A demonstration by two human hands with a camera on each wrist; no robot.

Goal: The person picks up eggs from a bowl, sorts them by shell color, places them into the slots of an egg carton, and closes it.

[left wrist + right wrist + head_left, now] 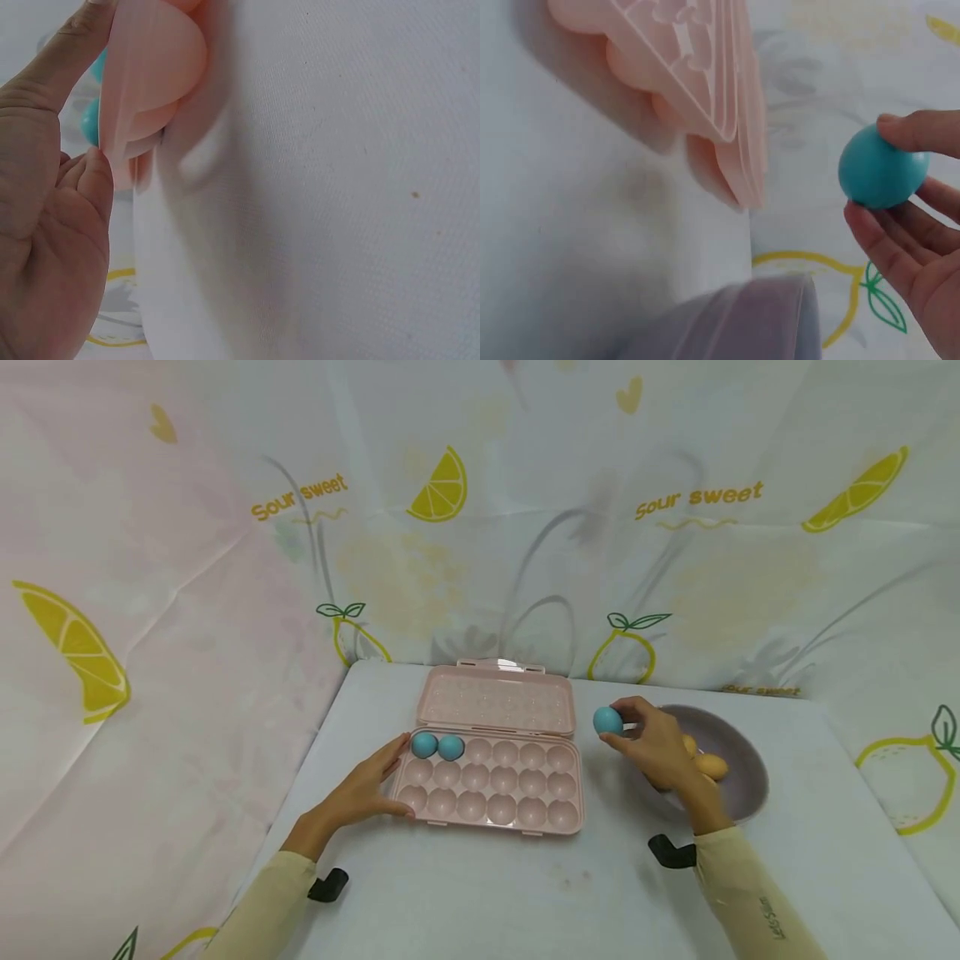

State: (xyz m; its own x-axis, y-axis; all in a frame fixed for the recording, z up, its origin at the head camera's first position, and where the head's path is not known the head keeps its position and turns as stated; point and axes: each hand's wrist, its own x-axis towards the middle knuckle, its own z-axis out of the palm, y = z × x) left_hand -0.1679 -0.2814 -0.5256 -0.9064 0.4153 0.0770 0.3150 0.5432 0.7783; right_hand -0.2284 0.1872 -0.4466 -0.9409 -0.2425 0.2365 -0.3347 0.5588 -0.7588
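While it is held aloft, turquoise egg (874, 174), smooth, rounded

Your round turquoise egg (883, 166): smooth, soft sheen. Your pale-pink rectangular plastic egg tray (504, 779): smooth, glossy. Oval mauve-grey plastic bowl (741, 777): smooth, satin. White cloth tabletop (337, 187): matt, finely textured.

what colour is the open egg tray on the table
Pale pink; the egg tray shows best in the head view.

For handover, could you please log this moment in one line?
right hand: holds blue egg; left hand: touches egg tray; tray: two blue eggs; bowl: yellow eggs
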